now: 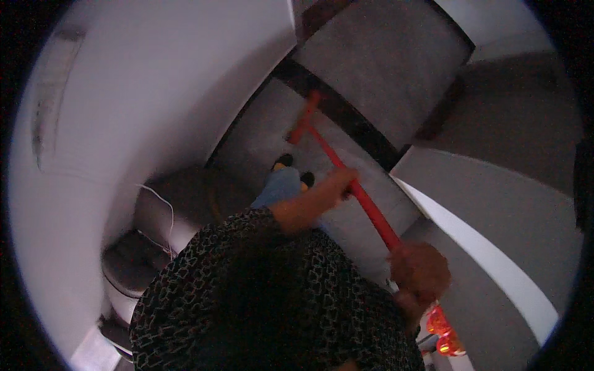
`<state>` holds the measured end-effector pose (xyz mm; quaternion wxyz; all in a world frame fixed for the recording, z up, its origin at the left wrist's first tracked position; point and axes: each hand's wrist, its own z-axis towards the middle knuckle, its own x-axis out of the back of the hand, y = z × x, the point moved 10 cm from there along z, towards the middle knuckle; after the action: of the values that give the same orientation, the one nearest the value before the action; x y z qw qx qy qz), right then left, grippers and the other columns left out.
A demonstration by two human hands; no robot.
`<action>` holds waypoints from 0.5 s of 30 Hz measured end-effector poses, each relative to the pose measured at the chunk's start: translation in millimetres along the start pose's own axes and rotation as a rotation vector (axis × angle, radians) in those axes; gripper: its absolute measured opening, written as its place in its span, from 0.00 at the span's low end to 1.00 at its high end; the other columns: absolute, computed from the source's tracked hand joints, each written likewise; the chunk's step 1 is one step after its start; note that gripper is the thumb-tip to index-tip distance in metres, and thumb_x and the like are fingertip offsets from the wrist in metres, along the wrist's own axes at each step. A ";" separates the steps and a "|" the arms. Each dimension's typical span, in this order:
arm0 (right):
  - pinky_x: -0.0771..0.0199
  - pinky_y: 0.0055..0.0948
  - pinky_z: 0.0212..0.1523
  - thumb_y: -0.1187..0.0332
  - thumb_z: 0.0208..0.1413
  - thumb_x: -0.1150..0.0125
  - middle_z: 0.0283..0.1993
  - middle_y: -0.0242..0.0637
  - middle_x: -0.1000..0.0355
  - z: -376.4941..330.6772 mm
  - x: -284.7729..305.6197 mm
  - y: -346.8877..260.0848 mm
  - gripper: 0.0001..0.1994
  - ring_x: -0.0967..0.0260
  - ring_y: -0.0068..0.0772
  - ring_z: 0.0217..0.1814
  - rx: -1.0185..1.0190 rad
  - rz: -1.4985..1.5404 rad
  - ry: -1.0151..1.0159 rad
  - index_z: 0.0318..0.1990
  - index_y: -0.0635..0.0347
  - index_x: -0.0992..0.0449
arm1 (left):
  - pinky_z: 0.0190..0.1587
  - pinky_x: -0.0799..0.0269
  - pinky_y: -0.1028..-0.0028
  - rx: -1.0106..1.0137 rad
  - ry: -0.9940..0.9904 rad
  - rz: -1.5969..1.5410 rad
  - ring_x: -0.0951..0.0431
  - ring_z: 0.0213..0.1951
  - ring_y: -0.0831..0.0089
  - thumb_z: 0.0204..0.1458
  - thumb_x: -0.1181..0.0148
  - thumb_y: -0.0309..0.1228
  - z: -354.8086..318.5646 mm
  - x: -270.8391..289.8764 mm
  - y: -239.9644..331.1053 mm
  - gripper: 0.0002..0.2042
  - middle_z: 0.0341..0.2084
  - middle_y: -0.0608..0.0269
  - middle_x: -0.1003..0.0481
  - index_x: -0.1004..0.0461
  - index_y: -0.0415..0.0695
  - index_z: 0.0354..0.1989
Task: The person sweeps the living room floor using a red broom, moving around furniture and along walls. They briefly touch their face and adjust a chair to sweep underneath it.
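Head view, dim light, some blur at the tool: one red long-handled tool (pixel 374 215) is held by two bare hands, its shaft sloping up and away to the left from the right grip. By the right grip (pixel 422 272) the near end of the shaft is taken, fingers wrapped full round it; by the left grip (pixel 346 182) the shaft is clasped farther down, fingers curled, no gap seen. Ahead of the left grip lies the crossbar head (pixel 304 120), one piece, at or just above the grey floor (pixel 263 127); contact cannot be told. For good handling, it is judged, the shaft should be steered by the left grip and pressed lightly from the right one, the crossbar laid flat along its full length, and strokes directed clear of the feet. Counted: two dark shoes with yellow (pixel 283 162), both left of the left grip and near the crossbar; one broad dark strip (pixel 346 111) in the floor beyond the left grip. Well left of both grips, at least two padded seats (pixel 133 263) and one white cable (pixel 170 213); below the right grip, at least two red shiny ornaments (pixel 438 321), exact number unclear.
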<state>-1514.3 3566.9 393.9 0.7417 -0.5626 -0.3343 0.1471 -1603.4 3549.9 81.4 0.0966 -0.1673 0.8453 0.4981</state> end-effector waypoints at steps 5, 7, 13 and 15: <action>0.33 0.44 0.45 0.73 0.41 0.43 0.23 0.38 0.31 23.8 -63.0 100.7 0.04 0.32 0.41 0.28 0.024 0.220 0.015 0.24 0.64 0.29 | 0.17 0.38 0.70 0.419 0.296 -0.480 0.33 0.20 0.72 0.45 0.46 0.30 65.9 143.8 -86.2 0.05 0.18 0.65 0.36 0.35 0.47 0.23; 0.33 0.42 0.44 0.74 0.41 0.43 0.26 0.38 0.30 35.7 -85.5 113.1 0.03 0.31 0.42 0.32 0.020 0.285 0.027 0.24 0.63 0.29 | 0.17 0.38 0.69 0.514 0.224 -0.276 0.34 0.19 0.71 0.46 0.47 0.29 73.6 170.4 -72.1 0.05 0.17 0.64 0.36 0.35 0.47 0.23; 0.33 0.39 0.40 0.76 0.37 0.44 0.22 0.38 0.32 69.4 -48.4 65.1 0.03 0.33 0.37 0.25 -0.185 0.183 0.330 0.20 0.64 0.32 | 0.18 0.40 0.71 -0.123 -0.412 0.367 0.34 0.19 0.72 0.47 0.46 0.36 71.8 100.4 23.8 0.08 0.17 0.64 0.34 0.33 0.47 0.22; 0.33 0.38 0.35 0.75 0.36 0.44 0.21 0.39 0.32 77.4 -27.3 41.0 0.04 0.33 0.38 0.24 -0.194 0.131 0.390 0.18 0.64 0.33 | 0.19 0.40 0.72 -0.020 -0.449 0.317 0.34 0.20 0.73 0.47 0.46 0.37 67.8 64.5 54.5 0.08 0.18 0.64 0.33 0.32 0.47 0.23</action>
<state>-1579.0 3620.9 357.6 0.7235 -0.6696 -0.1601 0.0506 -1684.0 3621.5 71.3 0.2010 0.0807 0.8134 0.5399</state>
